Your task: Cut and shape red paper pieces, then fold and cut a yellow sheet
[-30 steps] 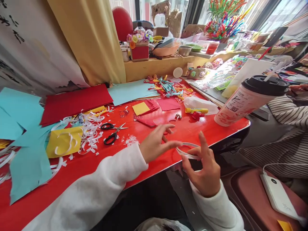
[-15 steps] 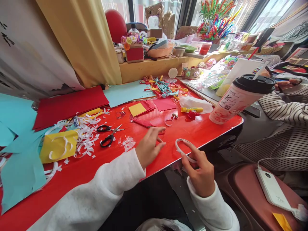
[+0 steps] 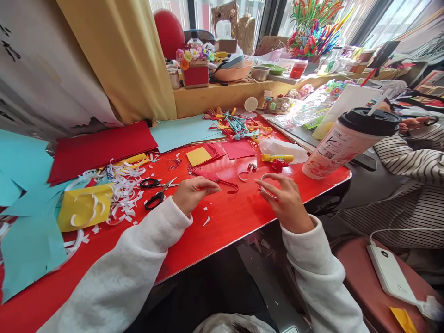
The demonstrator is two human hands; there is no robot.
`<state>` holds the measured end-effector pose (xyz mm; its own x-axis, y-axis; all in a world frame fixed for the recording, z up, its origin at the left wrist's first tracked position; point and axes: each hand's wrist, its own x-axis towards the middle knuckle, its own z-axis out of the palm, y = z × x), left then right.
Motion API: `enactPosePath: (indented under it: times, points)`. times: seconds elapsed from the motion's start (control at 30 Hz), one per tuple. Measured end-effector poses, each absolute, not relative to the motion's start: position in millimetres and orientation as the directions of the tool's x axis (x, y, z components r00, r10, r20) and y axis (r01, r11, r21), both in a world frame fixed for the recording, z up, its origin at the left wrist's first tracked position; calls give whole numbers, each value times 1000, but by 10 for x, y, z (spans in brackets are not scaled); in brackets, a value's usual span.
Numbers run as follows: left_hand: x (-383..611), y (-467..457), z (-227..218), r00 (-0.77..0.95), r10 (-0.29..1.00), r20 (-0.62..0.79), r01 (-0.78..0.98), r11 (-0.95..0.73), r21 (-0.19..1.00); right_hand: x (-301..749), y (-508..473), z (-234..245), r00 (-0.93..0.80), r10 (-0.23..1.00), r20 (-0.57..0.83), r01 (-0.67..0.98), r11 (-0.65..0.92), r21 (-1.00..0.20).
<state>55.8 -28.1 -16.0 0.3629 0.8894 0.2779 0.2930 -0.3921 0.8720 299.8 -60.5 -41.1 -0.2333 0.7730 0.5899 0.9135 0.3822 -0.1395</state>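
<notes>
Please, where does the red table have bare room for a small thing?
Between left hand and right hand, nearer than the red curl and right of the white scraps; also between the yellow paper and left sleeve. The far side is crowded with red paper, blue paper and coloured strips; white strips crowd left of the scissors.

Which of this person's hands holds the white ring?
The right hand, which grips the white ring; the left hand, nearer the black-handled scissors, is apart from it.
</notes>
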Motion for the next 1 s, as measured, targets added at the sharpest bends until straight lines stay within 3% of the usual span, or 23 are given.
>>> enactPosePath:
  times: [0.1,0.27,0.4,0.6,0.77,1.0]
  points:
    - [539,-296,-164,435,868,241,288,-387,876,2780,-499,-342,-439,768,467,818,557,-147]
    - [472,-367,-33,513,821,250,356,-469,808,2430,-309,-316,-446,789,423,743,590,-316]
    - [292,-411,150,435,875,211,376,-389,841,2213,-279,-199,-580,716,388,488,687,-538]
    - [-89,-411,257,251,948,195,389,-283,877,1882,-191,-70,-722,621,306,194,606,-772]
    - [-246,-419,257,282,921,270,439,-374,817,1717,-162,-73,-705,623,340,162,608,-777]
    - [-138,-520,285,243,964,112,407,-206,890,1647,-225,-81,-702,630,334,258,661,-705]
